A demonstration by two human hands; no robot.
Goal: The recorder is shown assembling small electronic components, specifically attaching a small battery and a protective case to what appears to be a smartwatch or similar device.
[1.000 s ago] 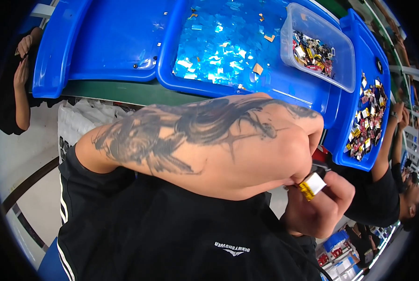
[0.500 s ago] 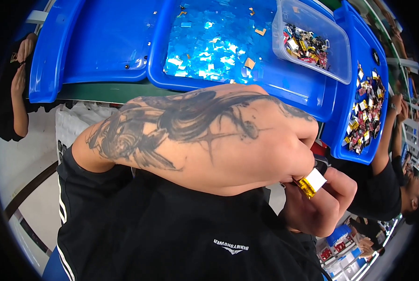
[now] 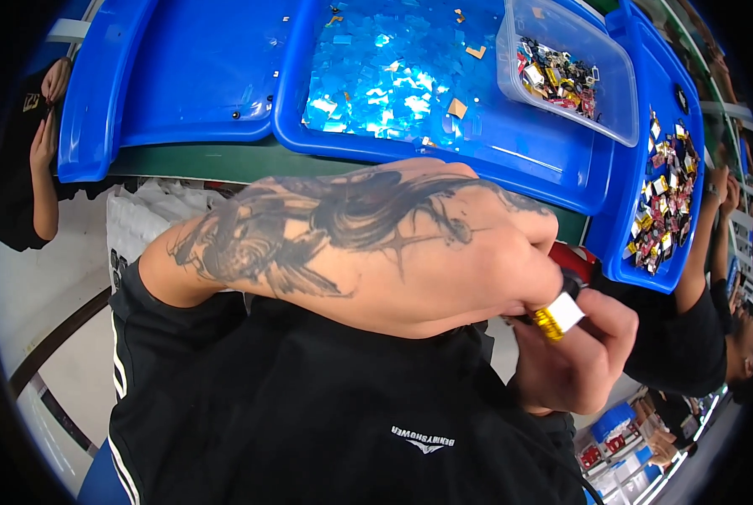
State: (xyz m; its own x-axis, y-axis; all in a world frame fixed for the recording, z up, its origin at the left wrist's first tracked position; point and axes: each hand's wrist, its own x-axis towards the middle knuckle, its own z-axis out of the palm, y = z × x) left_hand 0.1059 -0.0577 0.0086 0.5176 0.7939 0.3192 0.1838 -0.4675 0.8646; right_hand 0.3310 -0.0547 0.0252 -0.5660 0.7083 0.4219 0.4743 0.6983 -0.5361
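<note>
1. The left forearm (image 3: 284,244) crosses in front of the middle blue tray (image 3: 334,152). Lifted or swung forward, it could bump the near rim and stir the loose blue flakes (image 3: 385,93).
2. The left hand (image 3: 511,261) is turned back-up, hiding its fingertips, so I cannot tell whether they pinch or merely rest. That cover could lead to a misjudged push.
3. The small white-and-gold piece (image 3: 558,316) sits between the two hands, against the bent fingers of the right hand (image 3: 578,362), which appear to pinch it. Uneven pulling could crease or twist it; a loosened hold could let it fall short of the trays. A mostly covered dark part (image 3: 572,284) sits just above.
4. At far left, a co-worker's hands (image 3: 43,143) are well apart, beside the left blue tray (image 3: 191,59).
5. The middle tray's rim lies just beyond the left hand, leaving little room forward; the more open side is toward the black shirt (image 3: 309,404).
6. At right, the clear box (image 3: 612,122) stands in the middle tray. The right blue tray (image 3: 619,240), holding small mixed parts (image 3: 662,202), has its near corner close to the right hand; another co-worker's forearm (image 3: 694,278) limits reach beyond it.
</note>
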